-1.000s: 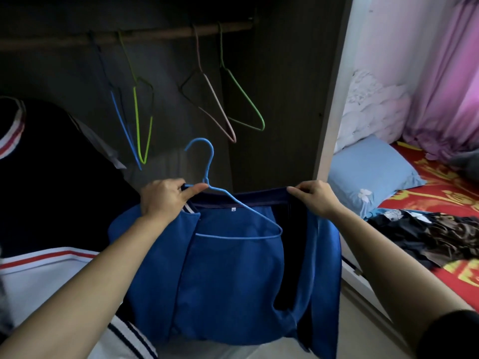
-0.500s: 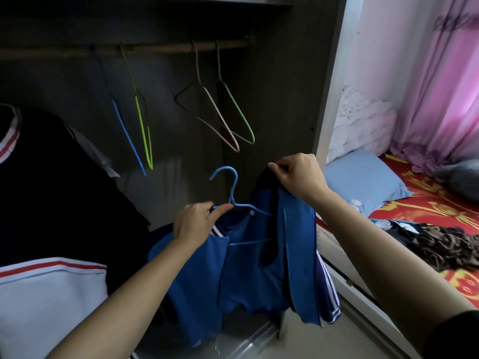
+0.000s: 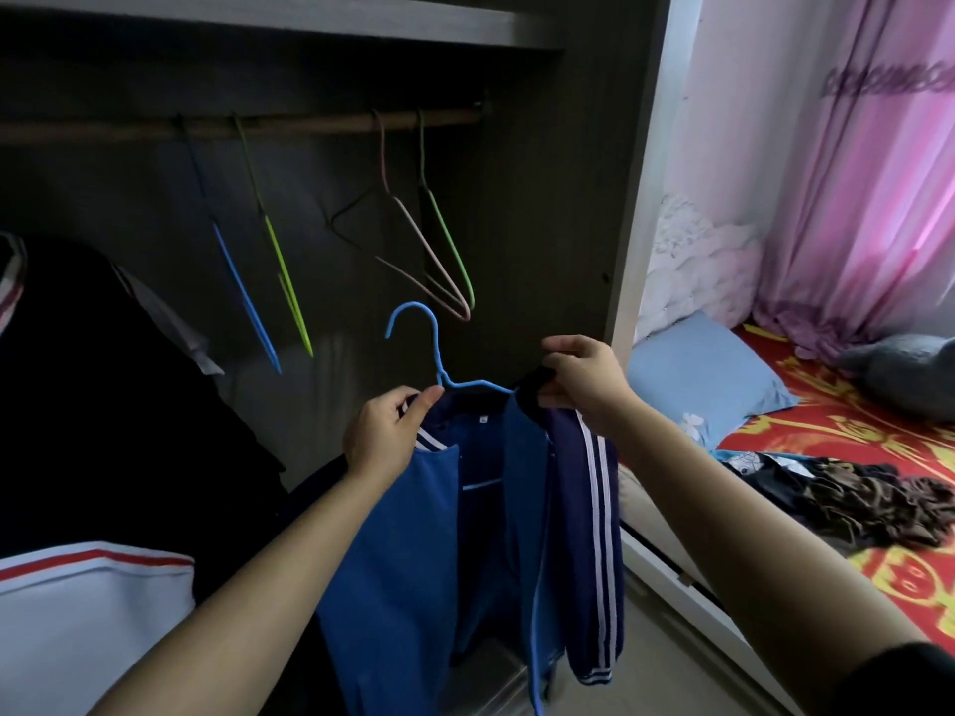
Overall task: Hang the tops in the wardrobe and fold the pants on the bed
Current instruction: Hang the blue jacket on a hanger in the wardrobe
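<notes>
Now, part-way through seating a blue track jacket (image 3: 429, 560) on a blue wire hanger (image 3: 438, 348), before the open wardrobe (image 3: 638, 209) and below its rail (image 3: 310, 124). Held by the left hand (image 3: 385, 436), thumb and fingers pinching collar and hanger neck together, and by the right hand (image 3: 584, 377), fingers curled round the navy shoulder above the white-striped sleeve. To finish well: draw that shoulder fully over the right end of the wire, square the collar, keep the left pinch firm, then lift the hook onto the rail between the yellow-green hanger (image 3: 281, 281) and the pink hanger (image 3: 429, 261), clear of all 4 empty ones. Cannot tell whether already seated on the right, with the wire end hidden under hand and cloth. Cut off at the left edge: a dark garment (image 3: 103, 405) and a white garment with a red stripe (image 3: 88, 622). Pants perhaps in the dark heap (image 3: 868, 503) on the bed (image 3: 827, 426), not told apart.
</notes>
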